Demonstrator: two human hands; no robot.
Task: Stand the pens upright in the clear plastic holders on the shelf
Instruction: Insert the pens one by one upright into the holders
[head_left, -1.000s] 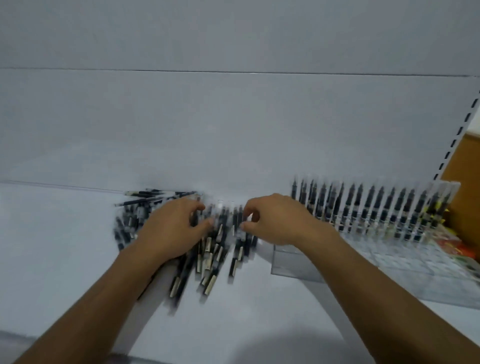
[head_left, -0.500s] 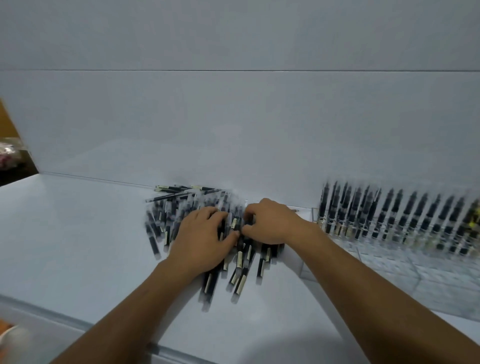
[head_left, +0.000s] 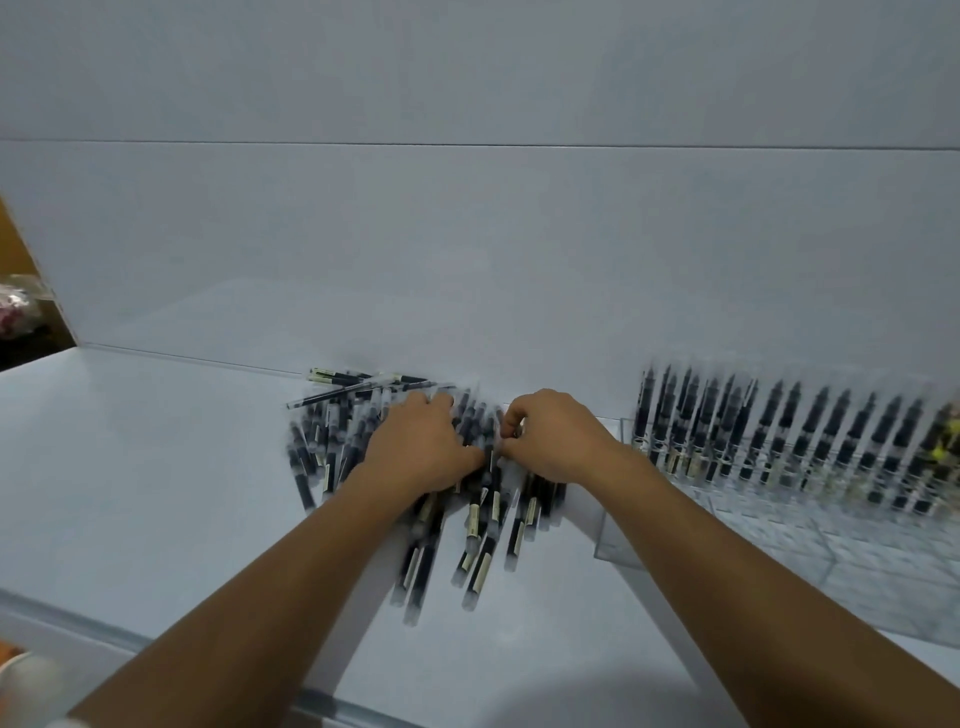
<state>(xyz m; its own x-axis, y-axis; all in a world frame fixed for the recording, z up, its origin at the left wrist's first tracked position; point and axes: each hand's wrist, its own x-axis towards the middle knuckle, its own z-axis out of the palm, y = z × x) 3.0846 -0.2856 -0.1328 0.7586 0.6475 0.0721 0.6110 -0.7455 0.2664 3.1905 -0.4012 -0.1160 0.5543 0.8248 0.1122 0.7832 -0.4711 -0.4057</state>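
Note:
A loose pile of black pens (head_left: 332, 441) with clear caps lies flat on the white shelf (head_left: 130, 493), near the back wall. My left hand (head_left: 415, 447) rests on top of the pile, fingers spread over the pens. My right hand (head_left: 550, 441) is beside it on the right of the pile, fingers curled, thumb and fingertips pinching at pens. To the right stands a clear plastic holder (head_left: 831, 561) with a row of upright black pens (head_left: 779, 441) along its back.
The grey back wall (head_left: 467, 234) rises right behind the pile. The shelf's front edge (head_left: 78, 618) runs along the lower left. A brown surface and a plastic bag (head_left: 18, 306) show at the far left. A yellow item (head_left: 943, 447) sits among the pens at far right.
The view has swung to the right, then settled. Both hands stay on the pen pile; my right hand's fingers have curled tighter at the pens.

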